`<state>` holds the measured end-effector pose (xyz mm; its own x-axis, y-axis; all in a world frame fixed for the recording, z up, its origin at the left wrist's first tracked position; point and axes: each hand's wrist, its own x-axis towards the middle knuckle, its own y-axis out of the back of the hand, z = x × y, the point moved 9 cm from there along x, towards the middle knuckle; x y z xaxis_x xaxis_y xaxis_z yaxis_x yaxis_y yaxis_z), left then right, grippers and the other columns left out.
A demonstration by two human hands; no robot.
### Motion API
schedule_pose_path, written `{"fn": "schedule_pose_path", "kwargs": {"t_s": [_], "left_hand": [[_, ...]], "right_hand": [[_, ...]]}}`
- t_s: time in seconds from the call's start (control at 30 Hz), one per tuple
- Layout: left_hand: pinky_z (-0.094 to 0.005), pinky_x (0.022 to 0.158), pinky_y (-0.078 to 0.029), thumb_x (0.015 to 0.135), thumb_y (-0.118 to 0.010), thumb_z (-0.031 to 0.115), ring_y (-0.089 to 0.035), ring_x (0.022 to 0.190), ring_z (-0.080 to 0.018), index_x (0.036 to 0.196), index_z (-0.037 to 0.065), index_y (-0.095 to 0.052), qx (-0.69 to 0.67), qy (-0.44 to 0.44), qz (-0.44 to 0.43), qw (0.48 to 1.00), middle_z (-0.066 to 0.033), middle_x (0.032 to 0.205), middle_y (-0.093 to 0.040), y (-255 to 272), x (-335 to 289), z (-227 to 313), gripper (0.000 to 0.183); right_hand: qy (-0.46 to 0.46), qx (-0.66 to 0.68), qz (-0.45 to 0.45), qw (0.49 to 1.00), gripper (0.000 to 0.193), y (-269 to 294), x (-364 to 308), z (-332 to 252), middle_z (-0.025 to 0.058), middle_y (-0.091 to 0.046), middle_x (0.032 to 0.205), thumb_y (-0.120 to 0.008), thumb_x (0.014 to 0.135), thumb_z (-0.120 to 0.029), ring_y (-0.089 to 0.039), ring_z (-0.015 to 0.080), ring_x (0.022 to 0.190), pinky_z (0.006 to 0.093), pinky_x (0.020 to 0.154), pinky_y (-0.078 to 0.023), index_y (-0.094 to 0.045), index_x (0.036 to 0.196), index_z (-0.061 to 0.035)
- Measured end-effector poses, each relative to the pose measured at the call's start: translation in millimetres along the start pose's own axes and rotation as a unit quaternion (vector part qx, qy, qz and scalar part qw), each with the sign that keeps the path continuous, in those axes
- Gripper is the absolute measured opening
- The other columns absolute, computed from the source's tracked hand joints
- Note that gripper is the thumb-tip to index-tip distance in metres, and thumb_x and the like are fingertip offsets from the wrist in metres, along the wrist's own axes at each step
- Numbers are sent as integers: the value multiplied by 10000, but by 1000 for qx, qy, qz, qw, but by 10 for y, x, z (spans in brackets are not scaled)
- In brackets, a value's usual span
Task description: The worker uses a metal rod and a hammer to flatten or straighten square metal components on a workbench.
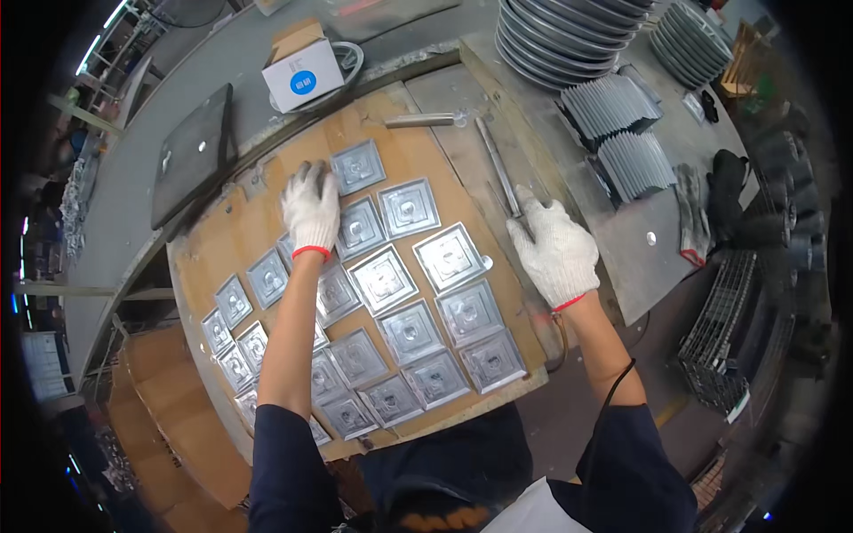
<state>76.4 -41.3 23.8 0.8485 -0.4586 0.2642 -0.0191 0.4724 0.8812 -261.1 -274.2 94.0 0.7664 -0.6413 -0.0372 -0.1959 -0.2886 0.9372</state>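
Note:
My left hand [311, 210], in a white knitted glove with a red cuff, lies palm down with fingers stretched over the brown board [258, 195]. Beside its fingertips is a square silver metal plate [358, 166] with a raised rim and centre. Several similar plates [410, 206] lie in rough rows toward me, some partly hidden by my left forearm. My right hand [557, 251], gloved alike, is closed at the near end of a long, thin metal rod [497, 164] that points away. Its palm side is hidden.
Beyond the board stand a white carton [304, 75] and a dark flat panel [192, 155]. At the far right are stacked round metal pans [569, 40], finned grey parts [635, 164] and a grey glove [690, 213]. A short metal bar [419, 120] lies near the board's far edge.

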Motion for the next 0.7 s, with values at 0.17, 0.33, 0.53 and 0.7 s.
{"fn": "schedule_pose_path", "kwargs": {"t_s": [0.17, 0.33, 0.53, 0.7], "left_hand": [[-469, 1200, -450, 1011, -661, 407, -610, 1384, -384, 1374, 71, -725, -34, -170, 13, 985, -192, 1465, -682, -86, 375, 1088, 498], [-504, 1035, -548, 971, -659, 253, -725, 1160, -380, 1222, 109, -764, 39, -212, -120, 969, -159, 1214, -777, -551, 720, 1786, 308], [-495, 969, -558, 977, -710, 293, -759, 1101, -347, 1101, 73, -794, 228, -250, -131, 932, -184, 1137, -787, -853, 873, 1835, 266], [-528, 968, -596, 1041, -651, 374, -734, 1121, -429, 1208, 69, -752, 85, -130, -121, 980, -232, 1251, -729, -116, 792, 1656, 362]], "right_hand": [[10, -84, -42, 996, 515, -182, 386, 53, 232, -720, 1192, -617, 1048, -275, -764, 444, 993, 567, 809, -608, -560, 1545, -151], [-77, -116, -72, 988, 480, -443, 710, 49, 235, -724, 1253, -567, 1063, -195, -774, 429, 1058, 565, 835, -624, -542, 1532, -96], [-87, -118, -63, 987, 359, -519, 813, 19, 225, -730, 1279, -531, 1076, -176, -775, 434, 1087, 550, 869, -636, -585, 1415, -72], [-102, -136, -69, 983, 312, -427, 772, 23, 218, -746, 1252, -608, 1024, -158, -783, 430, 1097, 521, 897, -647, -641, 1315, -51]]}}
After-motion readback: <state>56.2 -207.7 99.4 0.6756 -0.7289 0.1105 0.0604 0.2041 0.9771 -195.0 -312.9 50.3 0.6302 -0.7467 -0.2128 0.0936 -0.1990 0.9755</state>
